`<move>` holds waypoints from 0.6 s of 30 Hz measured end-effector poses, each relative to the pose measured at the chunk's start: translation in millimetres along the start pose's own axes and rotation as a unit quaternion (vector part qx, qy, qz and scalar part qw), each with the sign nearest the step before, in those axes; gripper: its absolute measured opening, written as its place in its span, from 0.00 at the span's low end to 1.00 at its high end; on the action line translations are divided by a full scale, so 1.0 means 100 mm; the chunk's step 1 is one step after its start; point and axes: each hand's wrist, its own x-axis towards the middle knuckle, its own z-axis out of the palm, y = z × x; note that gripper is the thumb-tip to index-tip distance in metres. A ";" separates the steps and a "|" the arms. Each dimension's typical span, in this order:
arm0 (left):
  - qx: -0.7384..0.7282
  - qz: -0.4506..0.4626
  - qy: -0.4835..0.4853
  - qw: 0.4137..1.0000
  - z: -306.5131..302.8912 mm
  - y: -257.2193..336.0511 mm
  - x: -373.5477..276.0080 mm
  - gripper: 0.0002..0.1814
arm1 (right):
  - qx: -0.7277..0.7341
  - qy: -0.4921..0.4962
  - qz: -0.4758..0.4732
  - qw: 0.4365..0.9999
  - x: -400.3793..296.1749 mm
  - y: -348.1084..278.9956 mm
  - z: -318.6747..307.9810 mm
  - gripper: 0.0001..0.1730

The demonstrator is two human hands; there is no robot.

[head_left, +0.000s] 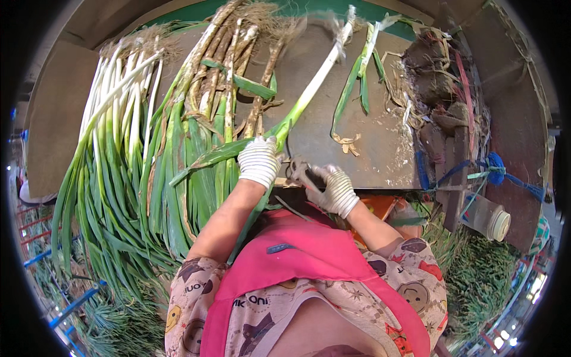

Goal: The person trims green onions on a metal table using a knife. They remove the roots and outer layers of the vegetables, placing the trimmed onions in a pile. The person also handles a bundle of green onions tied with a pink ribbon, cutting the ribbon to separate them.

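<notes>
My left hand [260, 161], in a white striped glove, is closed around the green part of a long green onion [308, 96], whose white shank points up and right. Just to its right, my right hand [335, 189], gloved alike, grips a blurred dark thing [303, 174] that looks like a small cutting tool. Left of centre lie unpeeled green onions [218, 80] with brown outer skins and roots. Farther left is a pile of onions with clean white shanks [120, 89]. Stripped green leaves [357, 80] lie on the board to the right.
A brown work board [379, 156] spans the area before me, with dry scraps [403, 107] at its right. A clear plastic cup-like container [486, 217] hangs at the lower right beside blue cord [495, 168]. Heaps of green leaves [477, 276] lie below at both sides.
</notes>
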 end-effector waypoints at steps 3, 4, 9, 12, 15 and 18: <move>0.058 -0.002 -0.025 0.998 -0.05 0.11 0.01 0.37 | -0.040 -0.072 0.005 0.997 -0.18 -0.12 -0.02 0.38; 0.056 -0.006 -0.009 0.998 -0.06 0.14 0.02 0.37 | -0.039 -0.091 0.013 0.995 -0.18 -0.12 -0.03 0.37; -0.023 -0.005 0.045 0.999 -0.05 0.19 0.12 0.38 | -0.027 0.088 0.061 0.994 0.11 0.07 -0.08 0.31; -0.019 0.022 0.079 0.996 -0.07 0.19 0.13 0.39 | -0.010 0.091 0.066 0.994 0.20 0.19 -0.08 0.33; 0.002 0.033 0.066 0.997 -0.11 0.19 0.08 0.39 | -0.005 0.056 0.066 0.996 0.16 0.23 -0.03 0.35; -0.028 0.026 0.040 0.998 -0.13 0.19 0.04 0.38 | 0.006 0.129 0.080 0.988 0.35 0.34 -0.06 0.32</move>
